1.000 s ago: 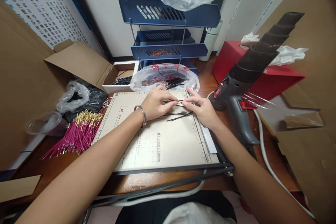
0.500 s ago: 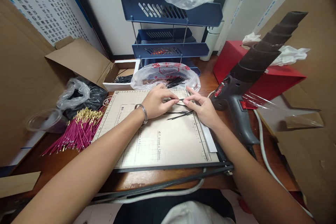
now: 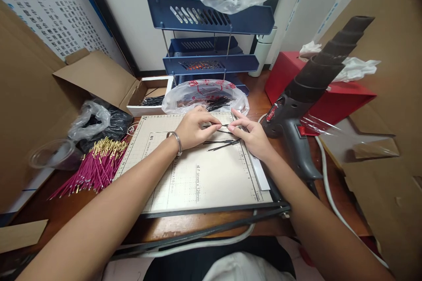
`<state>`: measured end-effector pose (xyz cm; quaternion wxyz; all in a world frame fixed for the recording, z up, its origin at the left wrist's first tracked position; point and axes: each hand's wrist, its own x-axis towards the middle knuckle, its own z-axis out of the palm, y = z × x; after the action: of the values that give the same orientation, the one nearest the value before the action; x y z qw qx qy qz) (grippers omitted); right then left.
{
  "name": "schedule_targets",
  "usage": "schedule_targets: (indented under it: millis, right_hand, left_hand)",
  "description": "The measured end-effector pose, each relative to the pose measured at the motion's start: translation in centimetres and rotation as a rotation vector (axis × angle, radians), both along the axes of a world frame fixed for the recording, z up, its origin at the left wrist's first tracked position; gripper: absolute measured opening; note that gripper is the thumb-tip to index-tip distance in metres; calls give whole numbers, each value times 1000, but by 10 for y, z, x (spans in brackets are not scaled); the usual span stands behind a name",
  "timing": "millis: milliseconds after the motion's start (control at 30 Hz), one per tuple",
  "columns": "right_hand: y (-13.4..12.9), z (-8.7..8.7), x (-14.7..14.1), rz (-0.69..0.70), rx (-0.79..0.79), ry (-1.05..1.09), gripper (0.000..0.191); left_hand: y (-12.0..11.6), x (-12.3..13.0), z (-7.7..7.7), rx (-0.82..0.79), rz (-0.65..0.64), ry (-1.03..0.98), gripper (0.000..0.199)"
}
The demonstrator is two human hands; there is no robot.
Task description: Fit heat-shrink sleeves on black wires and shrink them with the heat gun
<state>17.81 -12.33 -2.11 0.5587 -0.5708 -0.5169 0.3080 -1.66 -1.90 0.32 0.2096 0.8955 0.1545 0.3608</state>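
My left hand (image 3: 195, 128), with a silver bangle at the wrist, pinches one end of a thin black piece above the cutting board (image 3: 184, 184). Close to its right, my right hand (image 3: 252, 137) holds the same piece between thumb and index finger, the other fingers spread. The fingertips of both hands nearly meet. Several thin black strips (image 3: 220, 144) lie on the board just below the fingers. Behind the hands, a clear plastic bag (image 3: 174, 99) with red print holds more black strips.
Magenta wires with gold ends (image 3: 95, 169) lie left of the board. A heat gun (image 3: 296, 109) stands at the right, before a red box (image 3: 352, 94). Behind are an open carton (image 3: 99, 77) and a blue rack (image 3: 211, 65). A white cable (image 3: 329, 197) runs along the right.
The whole view has shifted slightly, so the scene sits a little further left. Both hands keep their pinch on the black piece, with a slightly wider gap between the fingertips.
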Motion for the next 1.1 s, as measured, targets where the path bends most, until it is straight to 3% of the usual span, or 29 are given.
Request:
schedule_targets:
  millis: [167,533,900,1100]
  right_hand:
    - [-1,1,0,4,-2,14,36]
    - [-2,2,0,34,-12,9,31]
    - [-1,0,1,19,-18,30,33]
    - [-1,1,1,21,-20,32,32]
  left_hand:
    - [2,-3,1,-77,21,26,15]
    - [4,-1,-4,-48,-99,115,18]
    - [1,0,-1,1,-115,114,26]
    - [0,0,-2,-12,-62,89,21]
